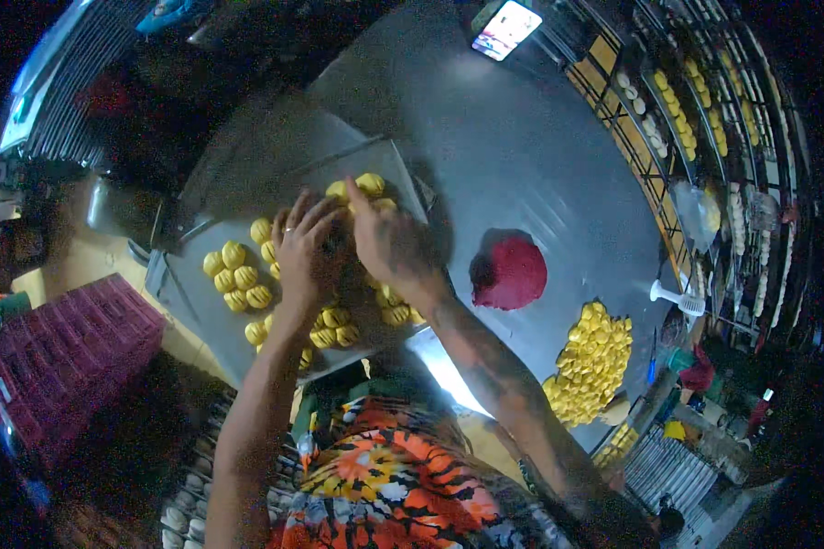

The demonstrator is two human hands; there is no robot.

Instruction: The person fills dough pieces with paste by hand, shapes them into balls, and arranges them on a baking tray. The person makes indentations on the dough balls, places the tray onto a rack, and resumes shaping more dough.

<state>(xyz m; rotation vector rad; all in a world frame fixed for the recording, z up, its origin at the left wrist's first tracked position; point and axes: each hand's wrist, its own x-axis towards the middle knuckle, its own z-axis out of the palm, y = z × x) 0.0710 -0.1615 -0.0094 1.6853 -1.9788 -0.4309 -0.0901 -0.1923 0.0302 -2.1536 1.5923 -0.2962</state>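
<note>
A metal tray (188,297) in front of me carries groups of round yellow dough balls (233,252), many with dark stripes. Over the middle of the tray is my left hand (304,242), a ring on it, its fingers stretched and slightly apart among the balls. Beside it, to the right, my right hand (392,242) reaches to the far group with one finger stretched out against a yellow ball (370,184). Its other fingers are partly hidden by the hand itself. Both hands cover some of the balls below them.
On the metal table (531,183) lie a lump of dark red dough (513,273) and a heap of small yellow pieces (593,357). A lit phone (506,30) is at the far edge. Racks with filled trays (673,114) line the right. Purple crates (73,352) stand at left.
</note>
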